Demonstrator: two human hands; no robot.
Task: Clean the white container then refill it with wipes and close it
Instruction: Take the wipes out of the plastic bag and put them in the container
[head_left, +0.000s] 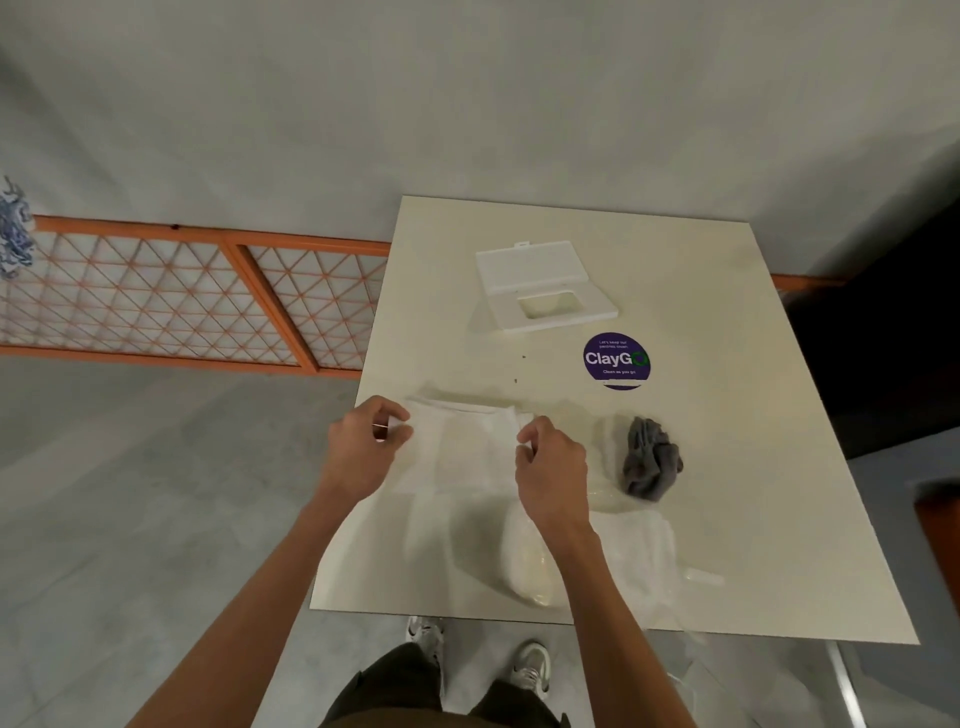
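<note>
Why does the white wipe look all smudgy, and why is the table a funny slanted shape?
In the head view the wipe pinched between the left hand and right hand is blurry and pale against the cream table, so its edges fade; the head camera's wide lens makes the table's sides splay; the purple sticker is sharp enough to read.

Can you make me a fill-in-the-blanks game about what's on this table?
1. The crumpled cloth is ____ in colour.
2. The round purple sticker says ____.
3. The container has its lid ____.
4. The left hand and right hand both pinch a ____ wipe.
Missing words: grey, ClayGo, open, white.
</note>
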